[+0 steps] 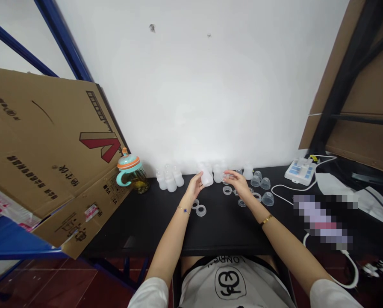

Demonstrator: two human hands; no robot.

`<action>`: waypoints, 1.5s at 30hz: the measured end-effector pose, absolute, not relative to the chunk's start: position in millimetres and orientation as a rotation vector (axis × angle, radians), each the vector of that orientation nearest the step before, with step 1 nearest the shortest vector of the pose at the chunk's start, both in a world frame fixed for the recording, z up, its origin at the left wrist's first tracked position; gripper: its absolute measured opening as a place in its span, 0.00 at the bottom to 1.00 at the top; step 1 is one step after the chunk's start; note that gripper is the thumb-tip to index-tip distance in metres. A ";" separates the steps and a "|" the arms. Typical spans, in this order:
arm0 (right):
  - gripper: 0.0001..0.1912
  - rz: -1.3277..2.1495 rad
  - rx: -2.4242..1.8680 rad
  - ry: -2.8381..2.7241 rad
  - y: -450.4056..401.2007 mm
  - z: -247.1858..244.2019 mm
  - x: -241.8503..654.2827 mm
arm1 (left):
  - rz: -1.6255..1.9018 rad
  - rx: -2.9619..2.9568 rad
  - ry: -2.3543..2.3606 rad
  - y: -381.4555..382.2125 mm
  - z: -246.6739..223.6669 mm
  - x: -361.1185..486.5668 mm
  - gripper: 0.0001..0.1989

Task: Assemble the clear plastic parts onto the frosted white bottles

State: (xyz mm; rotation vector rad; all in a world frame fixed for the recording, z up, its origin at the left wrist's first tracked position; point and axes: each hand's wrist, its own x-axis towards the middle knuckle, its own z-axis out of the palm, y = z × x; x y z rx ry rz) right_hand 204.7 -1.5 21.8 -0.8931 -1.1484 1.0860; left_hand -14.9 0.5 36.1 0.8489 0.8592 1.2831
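Observation:
My left hand is closed round a frosted white baby bottle, tilted above the black table. My right hand is a short way to the right, thumb and fingers pinched near a small clear piece whose kind is hard to see. Behind the hands stand more white bottles, partly hidden. Two translucent collar rings lie in front of my left hand. Several more rings lie around my right hand and wrist. Clear domed caps sit to the right of my right forearm.
A group of white bottles stands at the left by the wall. Further left are a teal-lidded jug and a large cardboard box. A white power strip with cables and a blurred-out object lie at the right.

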 end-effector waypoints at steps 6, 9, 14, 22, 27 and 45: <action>0.18 1.053 -0.908 -1.177 -2.1 22.5 204.3 | 1.276 0.906 0.858 0.2 34.9 -15.9 0.22; 0.18 1.070 -0.890 -1.154 -2.2 22.1 204.1 | 1.281 0.954 0.850 -0.5 34.0 -16.5 0.22; 0.14 1.237 -0.885 -1.026 -2.4 23.1 205.6 | 1.279 0.983 0.833 -0.8 34.3 -16.7 0.24; 0.05 1.550 -0.813 -0.796 -0.1 26.8 211.5 | 1.294 0.876 0.809 -0.8 38.1 -14.7 0.23; 0.06 1.625 -0.819 -0.678 0.2 29.1 212.3 | 1.278 0.885 0.825 -0.2 36.0 -15.5 0.22; 0.03 1.575 -0.754 -0.693 0.8 25.9 214.0 | 1.285 0.970 0.849 0.8 33.3 -13.9 0.26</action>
